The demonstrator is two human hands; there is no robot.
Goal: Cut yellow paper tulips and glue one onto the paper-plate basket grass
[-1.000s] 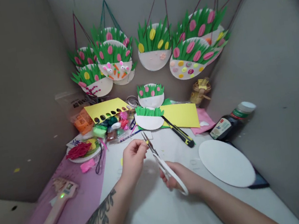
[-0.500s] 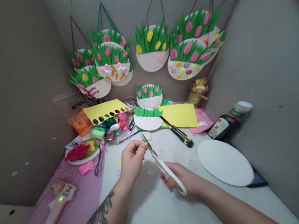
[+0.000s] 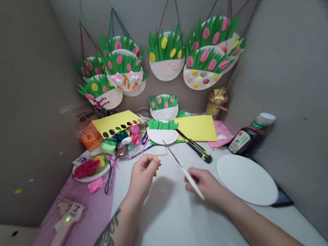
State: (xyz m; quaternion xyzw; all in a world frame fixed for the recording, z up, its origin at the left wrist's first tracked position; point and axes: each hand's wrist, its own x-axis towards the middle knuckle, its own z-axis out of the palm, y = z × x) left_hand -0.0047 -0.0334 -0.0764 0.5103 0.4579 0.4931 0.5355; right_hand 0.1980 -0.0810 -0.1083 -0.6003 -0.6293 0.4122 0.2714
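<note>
Scissors [image 3: 191, 181] in right hand's [image 3: 205, 184] grip, blades slanting far-left, tips near white plate [image 3: 162, 136]. Just left of blades, left hand [image 3: 143, 175] pinches tiny yellow bit [image 3: 159, 159] at fingertips! Utility knife [image 3: 197, 148] lying right of blades, apart.

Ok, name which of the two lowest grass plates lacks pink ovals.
The front plate, nearest the scissors: just green grass, where the plate behind has pink ovals.
</note>
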